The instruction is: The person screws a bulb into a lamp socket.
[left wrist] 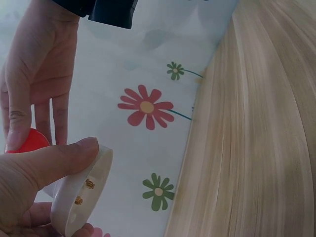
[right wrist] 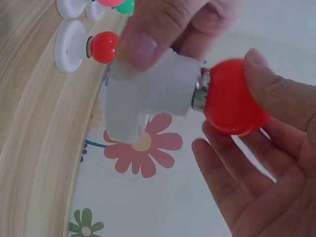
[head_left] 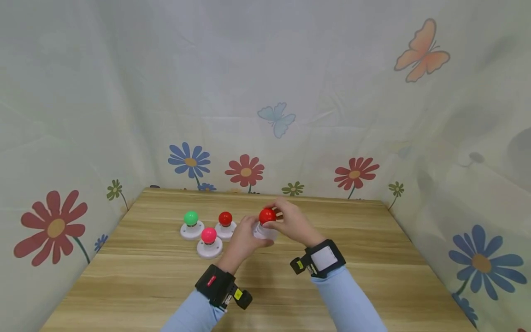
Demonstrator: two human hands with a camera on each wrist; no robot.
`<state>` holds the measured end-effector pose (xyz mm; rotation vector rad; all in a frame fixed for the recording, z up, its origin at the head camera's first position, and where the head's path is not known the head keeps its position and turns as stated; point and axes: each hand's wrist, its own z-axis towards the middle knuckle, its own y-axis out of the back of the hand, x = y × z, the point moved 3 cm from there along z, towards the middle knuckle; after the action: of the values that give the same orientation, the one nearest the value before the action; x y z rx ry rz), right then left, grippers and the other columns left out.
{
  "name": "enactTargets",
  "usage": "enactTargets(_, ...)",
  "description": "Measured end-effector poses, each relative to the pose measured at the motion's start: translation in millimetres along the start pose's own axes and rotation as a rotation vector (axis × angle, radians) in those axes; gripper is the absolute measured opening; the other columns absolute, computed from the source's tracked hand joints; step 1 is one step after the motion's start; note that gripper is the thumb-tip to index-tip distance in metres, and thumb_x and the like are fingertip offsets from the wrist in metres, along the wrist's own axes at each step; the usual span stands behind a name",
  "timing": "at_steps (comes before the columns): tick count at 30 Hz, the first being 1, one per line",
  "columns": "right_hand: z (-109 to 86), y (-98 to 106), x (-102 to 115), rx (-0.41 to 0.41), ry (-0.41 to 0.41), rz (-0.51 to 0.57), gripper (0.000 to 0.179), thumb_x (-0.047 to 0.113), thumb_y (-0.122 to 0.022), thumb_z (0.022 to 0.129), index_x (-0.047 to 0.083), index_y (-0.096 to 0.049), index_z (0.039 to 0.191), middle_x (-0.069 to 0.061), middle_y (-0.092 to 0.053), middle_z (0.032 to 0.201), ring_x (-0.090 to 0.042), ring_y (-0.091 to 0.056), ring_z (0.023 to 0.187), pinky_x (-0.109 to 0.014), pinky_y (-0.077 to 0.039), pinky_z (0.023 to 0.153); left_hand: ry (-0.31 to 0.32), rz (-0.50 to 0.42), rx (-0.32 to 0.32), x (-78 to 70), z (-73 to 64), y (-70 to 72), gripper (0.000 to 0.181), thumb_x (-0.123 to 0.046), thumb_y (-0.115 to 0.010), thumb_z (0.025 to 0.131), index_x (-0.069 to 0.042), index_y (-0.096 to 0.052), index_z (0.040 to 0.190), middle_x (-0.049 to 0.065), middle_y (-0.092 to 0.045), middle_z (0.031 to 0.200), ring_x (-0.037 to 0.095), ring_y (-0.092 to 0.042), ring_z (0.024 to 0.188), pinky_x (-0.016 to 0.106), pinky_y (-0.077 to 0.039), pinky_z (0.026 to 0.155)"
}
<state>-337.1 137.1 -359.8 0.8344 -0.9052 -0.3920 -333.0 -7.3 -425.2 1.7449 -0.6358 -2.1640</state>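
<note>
My left hand grips a white lamp socket by its round base, thumb across the edge. In the left wrist view the underside of the base shows two brass screws. A red light bulb sits at the socket's mouth, a band of its metal cap showing between glass and socket. My right hand holds this bulb by its globe, with the thumb on one side and fingers on the other. Both hands are raised over the wooden table, the socket tilted.
Left of my hands, three white sockets with bulbs stand on the wooden table: a green bulb, a pink bulb and another red bulb. A flower-printed cloth hangs behind and at the sides.
</note>
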Motion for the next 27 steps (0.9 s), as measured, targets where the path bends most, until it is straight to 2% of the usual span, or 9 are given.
enactTargets(4, 0.1, 4, -2, 0.080, 0.037, 0.065, 0.047, 0.004, -0.072, 0.084, 0.003, -0.056, 0.128, -0.014, -0.060, 0.126, -0.030, -0.060, 0.113, -0.046, -0.051, 0.097, -0.005, 0.004, -0.004, -0.8, 0.0, 0.8, 0.067, -0.024, -0.086, 0.073, -0.008, -0.056, 0.131, 0.012, -0.056, 0.129, 0.031, -0.054, 0.115, 0.053, -0.049, 0.095)
enactTargets(7, -0.6, 5, -1, 0.101, 0.023, 0.088, 0.051, 0.006, -0.072, 0.085, 0.004, -0.054, 0.133, -0.015, -0.058, 0.132, -0.032, -0.058, 0.118, -0.049, -0.047, 0.100, -0.003, 0.003, -0.007, -1.2, 0.1, 1.3, 0.068, -0.024, -0.085, 0.073, -0.007, -0.055, 0.132, 0.012, -0.055, 0.130, 0.032, -0.054, 0.115, 0.052, -0.049, 0.096)
enactTargets(11, -0.1, 1, -2, 0.045, -0.067, 0.040, 0.060, 0.025, -0.077, 0.083, 0.007, -0.051, 0.134, -0.013, -0.058, 0.128, -0.029, -0.060, 0.110, -0.043, -0.054, 0.092, 0.005, 0.004, -0.011, -0.1, 0.9, 1.4, 0.069, -0.024, -0.086, 0.072, -0.008, -0.055, 0.132, 0.012, -0.055, 0.131, 0.032, -0.054, 0.115, 0.051, -0.050, 0.095)
enactTargets(14, 0.1, -4, -3, -0.025, -0.142, -0.056, 0.066, 0.042, -0.078, 0.079, 0.008, -0.051, 0.128, -0.008, -0.057, 0.114, -0.022, -0.059, 0.095, -0.031, -0.058, 0.078, 0.014, -0.001, -0.003, 0.7, 1.6, 1.0, 0.069, -0.025, -0.086, 0.072, -0.008, -0.055, 0.133, 0.012, -0.054, 0.132, 0.032, -0.054, 0.116, 0.050, -0.050, 0.095)
enactTargets(17, -0.1, -8, -3, -0.080, -0.175, -0.138, 0.065, 0.050, -0.078, 0.076, 0.008, -0.051, 0.118, -0.005, -0.055, 0.100, -0.018, -0.055, 0.083, -0.024, -0.055, 0.068, 0.020, -0.003, 0.004, 1.0, 1.6, 0.6, 0.069, -0.025, -0.086, 0.072, -0.008, -0.056, 0.132, 0.012, -0.054, 0.131, 0.032, -0.054, 0.116, 0.050, -0.051, 0.094)
enactTargets(23, -0.2, -9, -1, -0.126, -0.162, -0.195, 0.055, 0.047, -0.079, 0.075, 0.011, -0.050, 0.106, -0.003, -0.055, 0.090, -0.016, -0.054, 0.075, -0.023, -0.053, 0.064, 0.032, -0.003, 0.000, 1.0, 1.1, 0.2, 0.069, -0.025, -0.086, 0.072, -0.010, -0.056, 0.132, 0.012, -0.055, 0.130, 0.031, -0.054, 0.116, 0.050, -0.051, 0.094)
enactTargets(27, 0.2, -7, 1, -0.111, -0.140, -0.163, 0.050, 0.039, -0.081, 0.077, 0.009, -0.052, 0.106, -0.003, -0.058, 0.093, -0.015, -0.055, 0.078, -0.024, -0.056, 0.067, 0.022, -0.005, -0.003, 1.4, 1.3, 0.4, 0.068, -0.025, -0.086, 0.072, -0.010, -0.056, 0.132, 0.012, -0.054, 0.130, 0.032, -0.054, 0.116, 0.051, -0.050, 0.095)
